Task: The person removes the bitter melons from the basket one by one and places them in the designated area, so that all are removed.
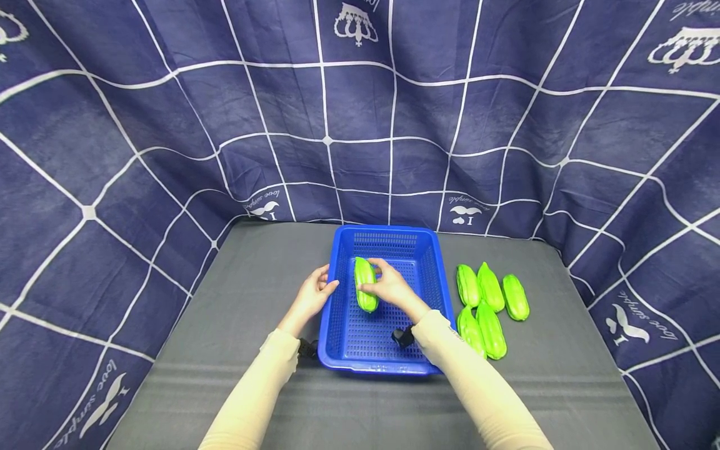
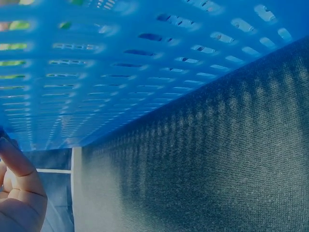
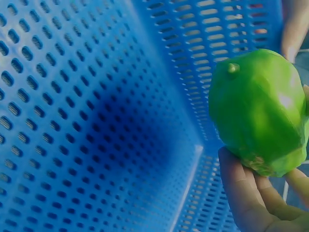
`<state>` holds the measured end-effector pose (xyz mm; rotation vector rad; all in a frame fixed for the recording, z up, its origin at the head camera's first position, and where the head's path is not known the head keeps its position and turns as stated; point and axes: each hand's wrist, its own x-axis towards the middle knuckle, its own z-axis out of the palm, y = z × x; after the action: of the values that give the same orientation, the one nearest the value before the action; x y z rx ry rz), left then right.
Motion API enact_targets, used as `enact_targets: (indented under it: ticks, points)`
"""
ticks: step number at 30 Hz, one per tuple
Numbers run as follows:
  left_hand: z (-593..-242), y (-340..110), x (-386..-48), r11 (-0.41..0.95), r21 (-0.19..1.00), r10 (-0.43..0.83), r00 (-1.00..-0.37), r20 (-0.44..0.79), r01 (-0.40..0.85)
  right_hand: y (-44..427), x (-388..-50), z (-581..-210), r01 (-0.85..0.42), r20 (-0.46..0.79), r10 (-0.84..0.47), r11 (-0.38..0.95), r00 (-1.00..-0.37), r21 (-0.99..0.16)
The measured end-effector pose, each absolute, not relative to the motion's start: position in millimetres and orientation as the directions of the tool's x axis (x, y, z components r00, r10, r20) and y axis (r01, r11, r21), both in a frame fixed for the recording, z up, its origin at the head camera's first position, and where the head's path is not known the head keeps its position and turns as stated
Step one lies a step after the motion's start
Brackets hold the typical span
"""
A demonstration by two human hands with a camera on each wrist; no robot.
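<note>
Inside a blue plastic basket (image 1: 388,370) with slotted walls, my right hand (image 1: 390,287) holds a bright green, ridged, elongated gourd (image 1: 365,284) above the basket floor. In the right wrist view, fingers (image 3: 241,193) curl round the gourd (image 3: 256,111), its rounded end facing the camera. My left hand (image 1: 312,292) is at the basket's left wall, its thumb over the rim and its other fingers outside. In the left wrist view only part of that hand (image 2: 21,193) shows, beside the slotted wall (image 2: 120,92).
Several similar green gourds (image 1: 490,287) lie in a loose group on the grey table (image 1: 270,262) right of the basket. A dark blue curtain (image 1: 360,112) with white lines hangs behind and along both sides of the table.
</note>
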<state>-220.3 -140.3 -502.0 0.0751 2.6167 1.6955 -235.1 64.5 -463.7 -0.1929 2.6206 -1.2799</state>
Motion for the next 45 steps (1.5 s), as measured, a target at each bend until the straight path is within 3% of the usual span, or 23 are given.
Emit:
enact_targets:
  ticks: [7,45]
  points:
    - [-501,-141,-219,0.417,0.908,0.059,-0.998,0.005,0.029,76,-234,-451,-0.018,-0.093,-0.193,0.507,-0.977,-0.862]
    - [-501,-141,-219,0.403,0.915,0.065,-0.998,-0.004,0.022,150,-213,-423,-0.065,0.039,-0.083,0.349,-0.996,-0.935]
